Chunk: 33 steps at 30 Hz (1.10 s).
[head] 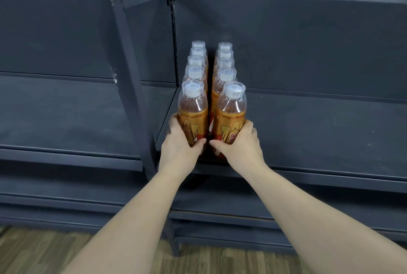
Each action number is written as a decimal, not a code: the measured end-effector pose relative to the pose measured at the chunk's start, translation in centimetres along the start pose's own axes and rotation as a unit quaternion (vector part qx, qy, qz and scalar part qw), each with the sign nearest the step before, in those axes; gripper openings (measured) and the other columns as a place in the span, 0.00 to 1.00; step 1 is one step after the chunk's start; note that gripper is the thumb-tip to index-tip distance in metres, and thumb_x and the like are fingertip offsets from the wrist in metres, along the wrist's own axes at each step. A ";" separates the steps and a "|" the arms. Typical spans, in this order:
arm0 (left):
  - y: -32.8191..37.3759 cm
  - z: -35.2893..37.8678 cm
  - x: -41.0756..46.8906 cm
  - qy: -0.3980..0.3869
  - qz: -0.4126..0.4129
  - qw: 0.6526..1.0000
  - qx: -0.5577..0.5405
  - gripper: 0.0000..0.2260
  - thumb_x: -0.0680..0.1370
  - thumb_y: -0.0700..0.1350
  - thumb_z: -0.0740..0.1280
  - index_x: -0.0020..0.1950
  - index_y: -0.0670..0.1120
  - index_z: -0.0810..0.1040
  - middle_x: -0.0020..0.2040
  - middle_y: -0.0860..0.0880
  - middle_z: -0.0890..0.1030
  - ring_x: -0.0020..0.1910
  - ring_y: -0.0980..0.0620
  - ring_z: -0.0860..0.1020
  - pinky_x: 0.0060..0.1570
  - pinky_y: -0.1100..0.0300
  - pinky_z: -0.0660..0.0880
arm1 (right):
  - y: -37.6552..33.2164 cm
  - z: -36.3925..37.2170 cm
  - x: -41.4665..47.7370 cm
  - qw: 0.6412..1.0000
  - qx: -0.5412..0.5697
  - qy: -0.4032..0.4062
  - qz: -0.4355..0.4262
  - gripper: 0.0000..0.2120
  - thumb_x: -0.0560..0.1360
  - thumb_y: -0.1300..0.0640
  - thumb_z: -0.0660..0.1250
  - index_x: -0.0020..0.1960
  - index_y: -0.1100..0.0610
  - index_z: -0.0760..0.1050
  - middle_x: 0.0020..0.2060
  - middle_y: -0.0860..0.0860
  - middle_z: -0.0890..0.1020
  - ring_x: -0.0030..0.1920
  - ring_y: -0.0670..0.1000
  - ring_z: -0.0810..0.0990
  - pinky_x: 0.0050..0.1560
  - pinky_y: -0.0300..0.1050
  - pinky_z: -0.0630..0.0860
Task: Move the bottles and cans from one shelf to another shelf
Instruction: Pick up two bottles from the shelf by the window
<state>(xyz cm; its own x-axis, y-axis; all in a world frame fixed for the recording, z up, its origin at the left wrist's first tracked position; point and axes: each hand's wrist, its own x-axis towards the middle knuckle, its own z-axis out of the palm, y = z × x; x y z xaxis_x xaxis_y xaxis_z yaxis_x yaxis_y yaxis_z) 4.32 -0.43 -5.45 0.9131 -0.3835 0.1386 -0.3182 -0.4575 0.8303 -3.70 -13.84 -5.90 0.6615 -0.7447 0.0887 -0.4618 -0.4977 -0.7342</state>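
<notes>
Left grip (180, 142) clamped round left front bottle (193, 108), right grip (241, 143) round right front bottle (231, 110). Both head the bottle rows (224, 73) on the dark shelf (319, 132). Probably the grasp step. Next: lift both level, clear of neighbours.

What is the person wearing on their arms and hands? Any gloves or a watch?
Nothing at all that shows. The left forearm and right forearm are bare, with no sleeve in view. The left hand and right hand have no gloves, and no watch, bracelet or ring can be seen.
</notes>
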 end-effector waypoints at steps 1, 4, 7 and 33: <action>0.0 0.1 0.1 0.002 -0.001 1.000 0.001 0.39 0.74 0.50 0.75 0.77 0.52 0.54 0.67 0.48 0.74 0.64 0.46 0.76 0.61 0.47 0.75 | -0.1 0.2 0.0 1.000 -0.007 0.008 0.000 0.45 0.66 0.37 0.77 0.71 0.54 0.58 0.63 0.53 0.69 0.64 0.55 0.72 0.59 0.56 0.78; 0.0 0.3 0.2 0.012 0.006 1.000 0.004 0.39 0.74 0.50 0.75 0.77 0.51 0.54 0.69 0.47 0.73 0.65 0.45 0.75 0.61 0.49 0.74 | -0.1 0.6 -0.2 1.000 0.002 0.009 0.002 0.45 0.67 0.37 0.77 0.71 0.54 0.58 0.63 0.53 0.68 0.64 0.54 0.71 0.60 0.57 0.78; 0.0 0.5 0.5 0.014 0.012 1.000 0.010 0.40 0.73 0.51 0.76 0.77 0.50 0.54 0.71 0.46 0.70 0.65 0.44 0.75 0.60 0.48 0.75 | 0.3 0.3 -0.1 0.999 0.046 -0.022 -0.006 0.39 0.70 0.44 0.76 0.71 0.53 0.58 0.61 0.50 0.71 0.60 0.52 0.74 0.57 0.54 0.79; -1.3 0.9 1.4 -0.019 0.039 0.999 0.029 0.36 0.77 0.50 0.72 0.73 0.59 0.49 0.69 0.48 0.71 0.61 0.44 0.77 0.55 0.52 0.75 | -0.9 1.2 -0.4 1.000 0.016 0.009 -0.003 0.35 0.73 0.44 0.74 0.70 0.54 0.59 0.58 0.52 0.76 0.53 0.53 0.79 0.49 0.52 0.81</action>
<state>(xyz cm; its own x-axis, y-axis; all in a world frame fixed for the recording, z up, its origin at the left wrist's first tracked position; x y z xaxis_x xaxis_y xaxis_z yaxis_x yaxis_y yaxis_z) 5.73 -1.10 -6.82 0.8752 -0.4488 0.1805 -0.4033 -0.4708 0.7846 -2.84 -12.60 -6.09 0.6533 -0.7497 0.1054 -0.4385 -0.4882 -0.7546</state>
